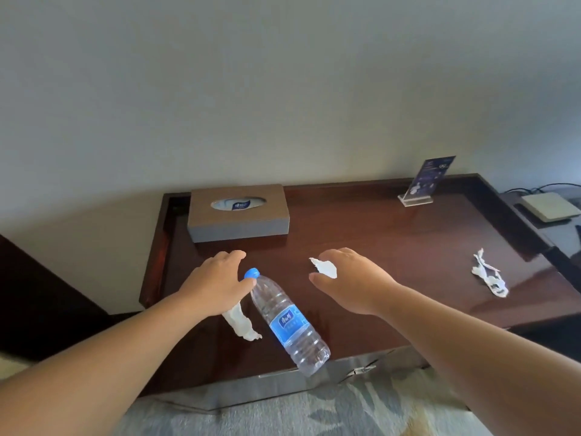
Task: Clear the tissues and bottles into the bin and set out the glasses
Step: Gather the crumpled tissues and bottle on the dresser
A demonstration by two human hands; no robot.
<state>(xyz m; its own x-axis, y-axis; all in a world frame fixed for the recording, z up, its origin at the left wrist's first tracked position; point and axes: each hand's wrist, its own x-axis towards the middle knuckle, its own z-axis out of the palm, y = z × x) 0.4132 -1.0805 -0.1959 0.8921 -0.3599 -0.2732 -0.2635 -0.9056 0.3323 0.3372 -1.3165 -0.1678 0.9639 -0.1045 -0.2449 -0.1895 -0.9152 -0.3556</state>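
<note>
A clear plastic water bottle (pixel 287 322) with a blue cap and blue label lies on its side on the dark wooden table (pixel 393 234), its base over the front edge. My left hand (pixel 217 284) is above the bottle's cap end with fingers stretched forward and the thumb against the bottle's neck. A crumpled white tissue (pixel 240 324) pokes out from under that palm. My right hand (pixel 349 275) curls over a second small tissue (pixel 325 267), which sits between thumb and fingers. A third tissue (pixel 490 275) lies apart at the table's right.
A grey tissue box (pixel 237 215) stands at the back left by the wall. A blue card in a clear stand (pixel 424 180) is at the back right. A flat white device with cables (pixel 548 206) sits on a lower surface to the right. Patterned carpet (pixel 314 413) lies below.
</note>
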